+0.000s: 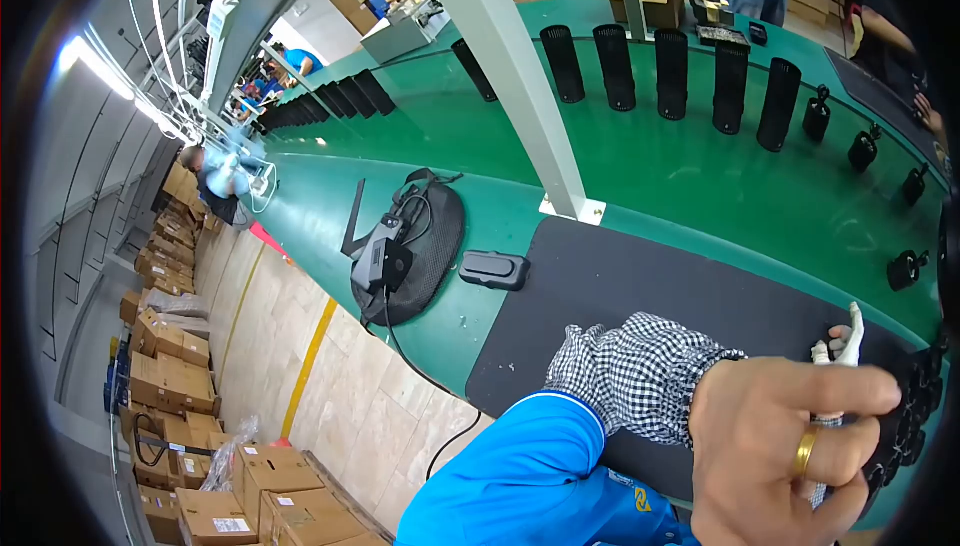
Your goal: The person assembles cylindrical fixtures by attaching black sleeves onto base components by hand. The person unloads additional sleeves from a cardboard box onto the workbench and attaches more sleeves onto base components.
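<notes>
Close to the camera at the lower right is my left hand, with a gold ring and a checkered cuff. Its fingers are curled, and whatever they hold is hidden. Behind it, mostly covered, my right hand shows a few fingers, some in white finger covers, one pointing up; its grip cannot be made out. Both hands are over the right end of a black mat. Just right of them lies a cluster of small black parts.
Black perforated cylinders and small black parts stand on the green surface beyond a metal post. Left of the mat are a black case and a mesh bag with a cabled device. Other people work farther off.
</notes>
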Demonstrator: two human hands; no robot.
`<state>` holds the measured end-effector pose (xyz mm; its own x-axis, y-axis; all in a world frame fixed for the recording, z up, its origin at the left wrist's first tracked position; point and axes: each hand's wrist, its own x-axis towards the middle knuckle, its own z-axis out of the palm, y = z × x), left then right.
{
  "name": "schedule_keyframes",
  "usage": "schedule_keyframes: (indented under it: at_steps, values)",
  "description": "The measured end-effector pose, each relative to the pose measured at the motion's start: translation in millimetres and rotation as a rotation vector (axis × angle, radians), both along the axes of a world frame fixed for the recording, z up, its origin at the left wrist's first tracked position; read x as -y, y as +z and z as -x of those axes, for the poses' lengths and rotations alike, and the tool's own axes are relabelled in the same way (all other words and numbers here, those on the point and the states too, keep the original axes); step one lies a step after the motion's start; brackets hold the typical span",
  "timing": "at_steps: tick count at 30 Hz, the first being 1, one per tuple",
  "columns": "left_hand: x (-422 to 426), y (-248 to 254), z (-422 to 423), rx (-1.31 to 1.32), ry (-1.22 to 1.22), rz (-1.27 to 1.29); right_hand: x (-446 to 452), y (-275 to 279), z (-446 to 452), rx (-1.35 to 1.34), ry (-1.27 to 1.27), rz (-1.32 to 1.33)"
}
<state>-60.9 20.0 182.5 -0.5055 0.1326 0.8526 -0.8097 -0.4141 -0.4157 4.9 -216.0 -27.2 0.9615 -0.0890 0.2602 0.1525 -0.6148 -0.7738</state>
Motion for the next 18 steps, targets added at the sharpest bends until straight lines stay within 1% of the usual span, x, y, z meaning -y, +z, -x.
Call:
schedule_keyframes:
  at_steps: [1,3,6,9,10,14,16,18]
  values:
    - [0.1,0.2,-3.0,0.076,0.000,-0.041,-2.1,-1.9,-2.0,-0.003,-0.004,0.011]
    - [5.9,3.8,-2.4,0.103,0.002,0.031,-0.7,-0.8,-2.9,0.001,-0.008,0.019]
    - [20.5,11.6,-3.0,0.098,-0.050,0.221,-3.1,5.1,-1.5,0.006,-0.007,0.022]
    - [25.9,7.7,32.7,-0.336,-0.245,0.304,-2.5,6.6,6.5,-0.029,0.007,0.030]
    - [26.6,7.6,32.6,-0.350,-0.254,0.301,-1.6,5.4,7.5,-0.021,0.007,0.036]
    - [27.7,9.6,4.8,-0.065,-0.163,0.299,-4.3,8.6,8.3,-0.005,0.003,0.036]
    - [24.0,9.1,2.4,0.004,-0.144,0.189,-2.5,7.6,6.0,-0.021,0.016,0.069]
    - [11.5,-7.1,7.4,-0.021,-0.139,-0.021,1.1,6.6,3.9,-0.019,0.028,0.080]
